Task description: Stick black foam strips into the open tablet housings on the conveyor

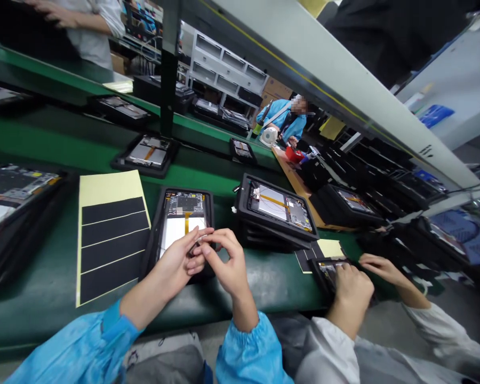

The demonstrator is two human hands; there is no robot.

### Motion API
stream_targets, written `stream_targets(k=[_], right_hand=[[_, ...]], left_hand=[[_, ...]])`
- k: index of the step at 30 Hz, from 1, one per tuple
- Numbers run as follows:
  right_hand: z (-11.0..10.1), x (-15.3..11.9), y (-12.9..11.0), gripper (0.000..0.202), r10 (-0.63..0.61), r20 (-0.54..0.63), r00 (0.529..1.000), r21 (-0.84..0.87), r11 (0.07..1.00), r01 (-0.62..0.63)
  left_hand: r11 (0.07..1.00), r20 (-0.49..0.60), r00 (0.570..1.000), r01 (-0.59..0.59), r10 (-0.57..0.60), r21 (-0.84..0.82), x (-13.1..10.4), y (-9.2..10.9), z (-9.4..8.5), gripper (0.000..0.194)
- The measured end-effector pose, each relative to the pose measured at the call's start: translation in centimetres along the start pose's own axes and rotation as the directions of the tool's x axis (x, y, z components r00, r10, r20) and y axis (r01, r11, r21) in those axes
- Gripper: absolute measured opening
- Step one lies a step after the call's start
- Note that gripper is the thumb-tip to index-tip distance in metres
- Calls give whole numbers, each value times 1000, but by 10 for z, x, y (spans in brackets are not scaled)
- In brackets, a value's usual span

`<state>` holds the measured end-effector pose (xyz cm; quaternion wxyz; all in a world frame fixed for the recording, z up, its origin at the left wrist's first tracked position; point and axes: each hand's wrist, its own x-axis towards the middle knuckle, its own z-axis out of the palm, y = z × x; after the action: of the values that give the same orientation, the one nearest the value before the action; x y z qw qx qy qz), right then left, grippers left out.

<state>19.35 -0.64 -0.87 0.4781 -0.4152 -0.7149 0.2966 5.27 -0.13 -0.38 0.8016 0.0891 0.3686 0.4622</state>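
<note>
Over the lower part of an opened tablet [178,224] in a black foam tray [210,205], my two hands meet with their fingertips together. My left hand [180,256] is closed, its fingers curled against the thumb. A pinch of thumb and forefinger closes my right hand [230,261]. Whatever is between the fingertips is small and hidden. The tablet shows a dark circuit board, a white battery and an orange ribbon cable. Left of the tray lies a yellow backing sheet [110,188] carrying several black adhesive strips [114,234].
Right of my tray stands a stack of black trays [278,229] with an opened tablet [274,202] on top. A co-worker's hands [352,290] work close by on the right. Another tray [148,154] sits on the green bench [36,314]. At left is a larger tray stack [20,240].
</note>
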Motion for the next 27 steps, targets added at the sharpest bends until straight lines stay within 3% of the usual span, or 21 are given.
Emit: stream_targets(k=[4, 7, 10, 12, 13, 14, 15, 16, 17, 18, 19, 21, 24, 27], right_hand=[[-8, 5, -12, 33, 25, 168, 985, -158, 987, 2], [-12, 15, -18, 24, 56, 329, 943, -219, 975, 18], [-18, 23, -14, 6, 56, 416, 907, -183, 983, 23], [-25, 25, -6, 3, 39, 360, 932, -116, 993, 4], [-30, 25, -1, 5, 40, 291, 956, -80, 997, -17], [-36, 25, 5, 7, 52, 209, 976, -50, 998, -42], [-42, 24, 10, 9, 69, 133, 989, -31, 997, -65], [-47, 24, 16, 12, 84, 83, 993, -23, 996, -82], [-51, 23, 20, 14, 94, 71, 993, -30, 995, -92], [-54, 22, 23, 16, 95, 94, 991, -53, 995, -90], [-55, 22, 24, 15, 87, 139, 986, -86, 993, -76], [-53, 21, 24, 12, 63, 251, 966, -171, 985, -20], [-44, 23, 18, 7, 46, 439, 897, -285, 954, 91], [-35, 28, 13, 5, 72, 613, 787, -344, 921, 184]], left_hand=[[979, 107, 982, 143, -159, 144, -3, -4, -7, 53], [953, 118, 971, 173, -208, 249, -2, -5, -11, 60], [936, 152, 979, 76, -135, 342, -1, -4, -17, 62], [871, 174, 982, -145, 69, 470, -1, -2, -25, 63], [767, 202, 952, -306, 231, 564, 0, -1, -31, 60], [587, 272, 879, -466, 391, 662, 1, 1, -37, 54], [344, 400, 773, -595, 492, 727, 3, 4, -43, 45], [82, 566, 661, -683, 494, 726, 4, 7, -49, 37], [-144, 724, 565, -740, 396, 657, 7, 10, -54, 31], [-300, 835, 492, -780, 247, 549, 9, 13, -59, 30], [-388, 891, 440, -806, 110, 446, 11, 17, -63, 32], [-461, 917, 398, -817, -17, 346, 15, 25, -71, 36], [-486, 908, 419, -788, 24, 377, 18, 36, -84, 36], [-469, 892, 449, -777, 55, 420, 17, 40, -96, 38]])
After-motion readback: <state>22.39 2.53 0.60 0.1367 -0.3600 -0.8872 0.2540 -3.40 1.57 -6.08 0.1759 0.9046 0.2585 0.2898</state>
